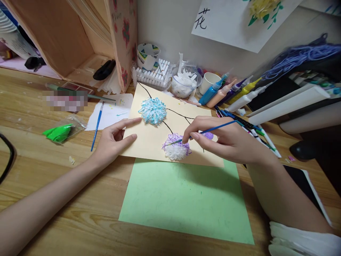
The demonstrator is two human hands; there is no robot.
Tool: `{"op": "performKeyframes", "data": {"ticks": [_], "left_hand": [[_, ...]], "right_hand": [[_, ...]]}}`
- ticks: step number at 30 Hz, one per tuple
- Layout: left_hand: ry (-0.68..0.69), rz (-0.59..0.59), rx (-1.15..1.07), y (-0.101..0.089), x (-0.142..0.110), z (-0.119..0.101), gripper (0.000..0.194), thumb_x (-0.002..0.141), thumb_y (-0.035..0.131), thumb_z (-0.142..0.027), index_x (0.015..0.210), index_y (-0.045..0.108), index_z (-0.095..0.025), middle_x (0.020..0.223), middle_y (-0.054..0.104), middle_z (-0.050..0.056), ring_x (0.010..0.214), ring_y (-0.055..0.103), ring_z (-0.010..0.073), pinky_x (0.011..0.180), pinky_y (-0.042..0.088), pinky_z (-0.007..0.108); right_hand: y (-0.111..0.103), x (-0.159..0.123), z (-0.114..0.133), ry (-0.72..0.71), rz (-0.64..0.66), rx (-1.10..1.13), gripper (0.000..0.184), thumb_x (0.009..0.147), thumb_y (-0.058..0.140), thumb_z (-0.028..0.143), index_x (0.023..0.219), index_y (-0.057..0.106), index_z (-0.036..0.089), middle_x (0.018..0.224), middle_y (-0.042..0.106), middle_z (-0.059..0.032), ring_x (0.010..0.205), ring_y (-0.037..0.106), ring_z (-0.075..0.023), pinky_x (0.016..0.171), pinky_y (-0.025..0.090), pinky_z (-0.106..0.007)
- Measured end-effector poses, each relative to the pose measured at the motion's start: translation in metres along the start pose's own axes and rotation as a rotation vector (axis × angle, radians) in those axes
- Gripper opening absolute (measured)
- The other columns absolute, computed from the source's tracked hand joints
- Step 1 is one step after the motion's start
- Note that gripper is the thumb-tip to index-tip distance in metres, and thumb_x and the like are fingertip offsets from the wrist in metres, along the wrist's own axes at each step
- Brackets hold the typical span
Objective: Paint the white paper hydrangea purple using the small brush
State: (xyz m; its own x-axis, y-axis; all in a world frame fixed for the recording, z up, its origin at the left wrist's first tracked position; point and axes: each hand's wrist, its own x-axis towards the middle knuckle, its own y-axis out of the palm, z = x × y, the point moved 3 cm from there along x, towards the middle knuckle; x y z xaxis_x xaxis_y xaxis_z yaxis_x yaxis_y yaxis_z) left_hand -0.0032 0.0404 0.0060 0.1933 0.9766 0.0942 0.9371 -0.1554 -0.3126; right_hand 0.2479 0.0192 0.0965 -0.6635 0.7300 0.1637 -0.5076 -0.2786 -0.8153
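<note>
In the head view, my right hand (213, 137) pinches a slim blue paintbrush (221, 126). Its tip touches a ruffled paper flower (176, 146), purple on its upper part and white below. My left hand (114, 137) rests at the left edge of a cream sheet (151, 144), thumb and index finger apart and lying on it. Close to that index finger is a blue-and-white fringed flower (153, 111). Black stem lines run across the sheet. A purple paint blob (207, 135) shows partly behind my right hand. Beneath the cream sheet lies a green sheet (186, 199).
Paint bottles (213, 93) lean at the back right, beside a paper cup (209, 83) and a bowl of white scraps (186, 81). Markers (266, 140) lie to the right. At left are a second brush (97, 126), a torn white paper (109, 117) and a green lump in plastic (58, 133).
</note>
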Motion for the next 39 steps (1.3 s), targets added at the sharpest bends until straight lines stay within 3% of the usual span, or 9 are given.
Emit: {"op": "performKeyframes", "data": {"ticks": [12, 19, 39], "left_hand": [[-0.001, 0.009, 0.006, 0.0, -0.0002, 0.0, 0.04, 0.078, 0.07, -0.036, 0.116, 0.068, -0.028, 0.128, 0.067, 0.0, 0.124, 0.056, 0.0271, 0.104, 0.049, 0.038], [-0.024, 0.007, 0.006, -0.0001, -0.0001, 0.0005, 0.041, 0.076, 0.071, -0.04, 0.116, 0.069, -0.03, 0.129, 0.066, 0.0, 0.127, 0.054, 0.029, 0.109, 0.045, 0.042], [-0.021, 0.009, 0.002, -0.0004, -0.0002, -0.0008, 0.04, 0.076, 0.072, -0.039, 0.115, 0.07, -0.033, 0.128, 0.066, 0.0, 0.126, 0.055, 0.0299, 0.109, 0.044, 0.044]], "right_hand": [[0.0036, 0.0023, 0.0015, 0.0, 0.083, -0.019, 0.025, 0.094, 0.041, 0.024, 0.089, 0.065, 0.018, 0.084, 0.072, -0.0041, 0.076, 0.064, -0.0145, 0.069, 0.048, -0.027], [-0.0015, -0.0008, 0.0006, -0.006, -0.016, 0.002, 0.019, 0.094, 0.046, 0.024, 0.089, 0.065, 0.021, 0.082, 0.071, -0.0024, 0.075, 0.064, -0.0136, 0.068, 0.048, -0.025], [0.0002, 0.0005, 0.0, -0.023, -0.013, -0.034, 0.021, 0.094, 0.045, 0.025, 0.088, 0.065, 0.02, 0.082, 0.071, -0.0035, 0.074, 0.065, -0.0147, 0.067, 0.049, -0.027]]}}
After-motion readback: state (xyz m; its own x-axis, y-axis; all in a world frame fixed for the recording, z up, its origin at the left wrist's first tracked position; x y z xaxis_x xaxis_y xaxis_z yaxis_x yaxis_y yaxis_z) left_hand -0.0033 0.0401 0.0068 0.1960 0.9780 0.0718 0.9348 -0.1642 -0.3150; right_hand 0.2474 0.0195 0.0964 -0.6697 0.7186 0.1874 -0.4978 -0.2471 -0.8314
